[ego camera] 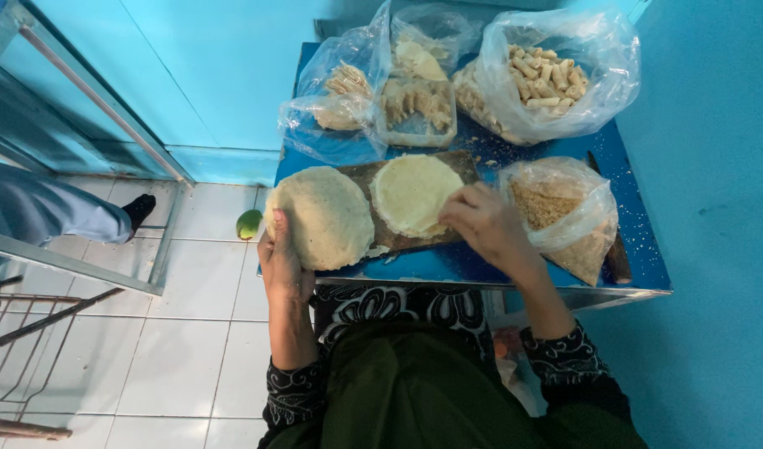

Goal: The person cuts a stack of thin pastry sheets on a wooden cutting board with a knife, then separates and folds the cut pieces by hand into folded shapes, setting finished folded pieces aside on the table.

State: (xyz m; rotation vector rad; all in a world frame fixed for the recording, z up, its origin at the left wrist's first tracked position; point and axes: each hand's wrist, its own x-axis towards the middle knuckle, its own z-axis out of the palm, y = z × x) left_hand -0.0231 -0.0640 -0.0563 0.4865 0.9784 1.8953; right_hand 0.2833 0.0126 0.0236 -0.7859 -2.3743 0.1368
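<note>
Blue table (481,266), white tiled floor (182,366)

Blue table (481,262) with wooden board (398,237), crumb bag (564,216), snack bags (556,75).

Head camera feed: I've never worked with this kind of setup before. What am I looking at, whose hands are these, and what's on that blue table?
There is no machine here. The single picture comes from a camera worn on a person's head, looking down past their lap at their own two bare hands.

The left hand holds up a stack of round pale wrappers at the table's near left corner. The right hand rests its fingers on a second round wrapper, which lies flat on a dark wooden board.

The blue table also carries a clear bag of breadcrumbs, a large bag of finished rolls, and more bags and a plastic tub with similar food. A green fruit lies on the tiled floor; another person's leg shows at far left.
</note>
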